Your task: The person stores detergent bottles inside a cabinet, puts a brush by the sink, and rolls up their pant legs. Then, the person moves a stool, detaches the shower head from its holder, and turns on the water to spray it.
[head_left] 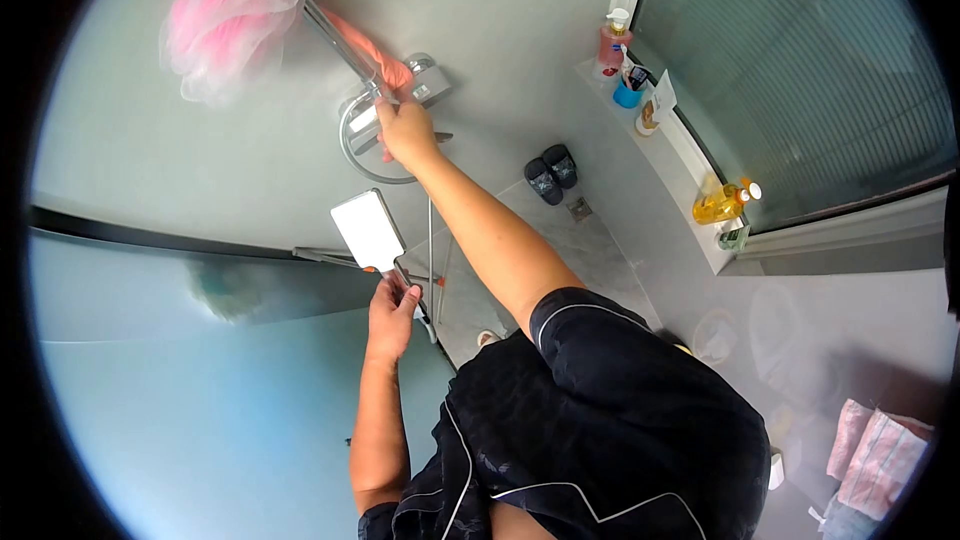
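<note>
A shower head [369, 228] with a square white face and slim handle is held in my left hand [390, 318], its fingers wrapped round the handle. Farther forward, my right hand [407, 135] is closed over the chrome shower tap [430, 80] on the wall, just below the riser rail [336, 38]. My fingers cover the exact part that they grip. A silver hose [350, 145] loops beside that hand, and an orange cloth [365, 50] hangs behind the rail.
A pink-and-white bath puff [235, 20] hangs at upper left. On the right ledge [655, 155] stand a pink pump bottle [611, 45], a blue cup [628, 92] and a yellow bottle [720, 204]. Black slippers [552, 174] lie on the floor. A frosted glass panel [200, 410] borders the left side.
</note>
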Motion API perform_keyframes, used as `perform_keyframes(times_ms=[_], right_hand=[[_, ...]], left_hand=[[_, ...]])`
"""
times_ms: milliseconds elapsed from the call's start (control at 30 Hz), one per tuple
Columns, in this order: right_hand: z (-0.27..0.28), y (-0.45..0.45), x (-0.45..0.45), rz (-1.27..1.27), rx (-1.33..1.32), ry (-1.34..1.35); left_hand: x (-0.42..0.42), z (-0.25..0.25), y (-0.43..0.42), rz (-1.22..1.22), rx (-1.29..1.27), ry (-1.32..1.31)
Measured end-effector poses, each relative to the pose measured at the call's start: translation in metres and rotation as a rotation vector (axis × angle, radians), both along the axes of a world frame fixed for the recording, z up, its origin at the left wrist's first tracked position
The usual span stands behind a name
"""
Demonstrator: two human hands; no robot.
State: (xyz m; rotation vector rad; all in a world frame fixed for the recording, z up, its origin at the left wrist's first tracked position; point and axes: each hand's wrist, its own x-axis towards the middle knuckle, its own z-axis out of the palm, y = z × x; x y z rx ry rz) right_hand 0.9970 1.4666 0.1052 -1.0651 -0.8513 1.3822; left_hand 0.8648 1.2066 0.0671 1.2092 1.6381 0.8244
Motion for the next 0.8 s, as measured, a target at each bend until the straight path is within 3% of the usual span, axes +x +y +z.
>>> perform_keyframes(times_ms=[67,133,267,333,433,800], right_hand=[[-0.005,0.004,-0.001,-0.018,0.022,0.089],[-0.005,0.008,0.002,0.151,-0.194,0.217],[-0.001,0.004,0.008,0.169,-0.181,0.267],[0.001,0.005,0.013,0.235,-0.245,0.491],[0.004,0.008,0.013,0.242,-0.291,0.562],[-0.001,0.008,0.017,0.237,-0.196,0.225]], left_hand=[[0.003,0.002,0.001,0.01,0.009,-0.014],[0.005,0.004,0.001,0.013,0.004,-0.014],[-0.001,-0.003,0.003,-0.034,-0.047,0.049],[0.004,-0.004,0.004,-0.004,0.005,-0.001],[0.006,-0.003,0.004,0.028,-0.007,0.013],[0.01,0.003,0.006,0.015,-0.007,0.005]])
